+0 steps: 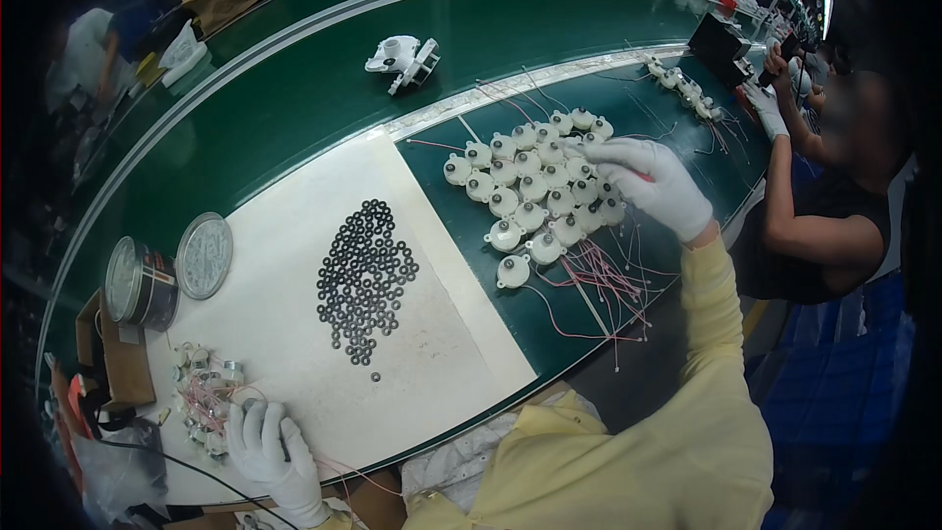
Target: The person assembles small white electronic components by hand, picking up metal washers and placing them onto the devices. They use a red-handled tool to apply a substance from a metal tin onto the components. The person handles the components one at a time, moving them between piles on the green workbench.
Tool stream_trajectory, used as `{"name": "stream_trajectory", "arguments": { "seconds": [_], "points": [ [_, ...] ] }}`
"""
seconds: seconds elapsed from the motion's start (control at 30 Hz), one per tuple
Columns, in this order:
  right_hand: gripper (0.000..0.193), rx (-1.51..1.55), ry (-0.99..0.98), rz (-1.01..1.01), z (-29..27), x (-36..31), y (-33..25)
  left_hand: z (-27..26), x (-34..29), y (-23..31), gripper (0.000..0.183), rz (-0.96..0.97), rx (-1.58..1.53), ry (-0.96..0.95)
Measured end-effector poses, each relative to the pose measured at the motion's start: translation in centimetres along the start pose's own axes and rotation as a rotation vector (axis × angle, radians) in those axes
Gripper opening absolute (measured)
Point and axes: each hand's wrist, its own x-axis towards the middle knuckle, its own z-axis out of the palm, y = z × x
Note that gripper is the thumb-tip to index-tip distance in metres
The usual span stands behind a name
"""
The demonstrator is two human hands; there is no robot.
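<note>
My right hand (652, 186), in a white glove, reaches over the right side of a cluster of white round motors (531, 187) with dark centre shafts. Its fingers are pinched together; a small reddish bit shows at the palm, but what they hold is unclear. Pink and white wires (608, 285) trail from the motors toward the near edge. My left hand (270, 456), also gloved, is curled beside a heap of small metal motors with wires (204, 397). Whatever is in its fingers is hidden. Black rings (365, 275) lie spread on the white sheet between my hands.
At the left stand a tin (145, 285), its round lid (204, 255) and a cardboard box (123, 363). A white plastic assembly (402, 61) sits on the far green surface. On the right, a co-worker (824, 196) works near more motors (684, 88) and a black box (721, 47).
</note>
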Motion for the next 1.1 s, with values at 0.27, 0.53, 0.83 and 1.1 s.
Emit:
{"name": "stream_trajectory", "arguments": {
  "seconds": [0.27,0.53,0.83,1.1],
  "points": [
    [0.033,0.05,-0.175,-0.024,-0.2,-0.3,0.0,-0.5,0.2,0.2,0.019,-0.04,-0.004,-0.083],
    [0.031,0.092,-0.201,0.012,0.2,-0.2,-0.2,-0.3,0.0,0.1,0.02,-0.03,-0.002,-0.053],
    [0.028,0.017,-0.157,-0.042,-0.8,-0.5,-0.2,-0.4,-0.1,0.1,0.019,-0.036,-0.005,-0.039],
    [0.025,0.14,-0.217,0.103,-0.1,0.0,-0.4,-0.7,0.3,0.5,0.019,-0.043,0.003,-0.066]
  ]
}}
